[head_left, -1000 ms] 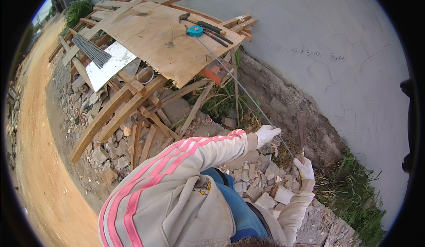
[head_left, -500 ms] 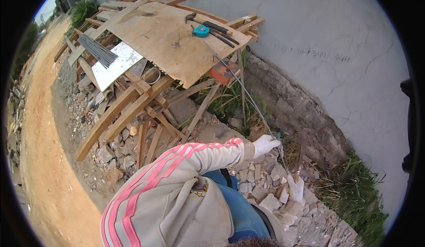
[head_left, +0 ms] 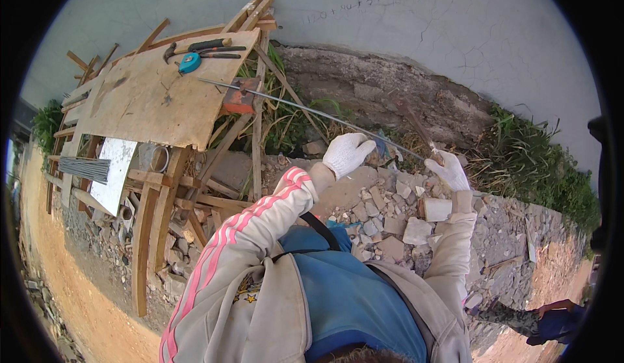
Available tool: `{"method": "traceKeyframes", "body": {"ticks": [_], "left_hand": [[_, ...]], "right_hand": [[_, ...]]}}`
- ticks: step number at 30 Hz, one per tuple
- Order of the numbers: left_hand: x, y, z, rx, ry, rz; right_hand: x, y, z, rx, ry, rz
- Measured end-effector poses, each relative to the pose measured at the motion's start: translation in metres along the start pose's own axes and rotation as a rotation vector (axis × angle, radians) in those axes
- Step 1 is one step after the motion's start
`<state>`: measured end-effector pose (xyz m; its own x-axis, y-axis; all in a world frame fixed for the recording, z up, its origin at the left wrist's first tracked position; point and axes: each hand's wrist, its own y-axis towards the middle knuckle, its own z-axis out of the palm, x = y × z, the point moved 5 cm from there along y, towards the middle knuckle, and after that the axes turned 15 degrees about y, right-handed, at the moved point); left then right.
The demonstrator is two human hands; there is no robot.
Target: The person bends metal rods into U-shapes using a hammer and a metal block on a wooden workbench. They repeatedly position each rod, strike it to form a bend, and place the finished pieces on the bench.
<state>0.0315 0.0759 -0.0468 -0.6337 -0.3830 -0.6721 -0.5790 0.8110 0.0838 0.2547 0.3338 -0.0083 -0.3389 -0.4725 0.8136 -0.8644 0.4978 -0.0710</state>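
My left hand (head_left: 348, 153), in a white work glove, grips a long thin steel rod (head_left: 286, 103) near its middle. The rod runs from the plywood worktop (head_left: 149, 96) at the upper left down to my right hand (head_left: 446, 169), also gloved, which is closed on its near end. Both hands hover over a pile of broken concrete rubble (head_left: 396, 220) at the foot of a grey plastered wall (head_left: 403, 31). My sleeves are beige with pink stripes.
On the worktop lie a blue tape measure (head_left: 189, 63), a hammer (head_left: 195, 46) and pliers. A bundle of steel rods (head_left: 84, 168) lies on a white board at the left. Timber props lean under the bench. Another person's arm (head_left: 552, 321) shows at lower right. A dirt track runs along the left.
The view has swung right, toward the wall. Both hands rose from the rubble and now hold the long rod stretched between the worktop and my right hand.
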Motion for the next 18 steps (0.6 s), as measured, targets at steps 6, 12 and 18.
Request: {"method": "traceKeyframes", "body": {"ticks": [6, 12, 18], "left_hand": [[-0.043, 0.019, -0.089, -0.44, 0.619, 0.639], [-0.039, 0.059, -0.105, -0.166, 0.636, 0.649], [-0.12, 0.09, -0.146, -0.546, 0.635, 0.699]], "right_hand": [[0.063, 0.001, -0.04, -0.166, -0.278, -0.131], [0.119, -0.028, -0.057, -0.406, -0.349, -0.314], [0.173, -0.089, -0.074, -1.059, -0.491, -0.667]]}}
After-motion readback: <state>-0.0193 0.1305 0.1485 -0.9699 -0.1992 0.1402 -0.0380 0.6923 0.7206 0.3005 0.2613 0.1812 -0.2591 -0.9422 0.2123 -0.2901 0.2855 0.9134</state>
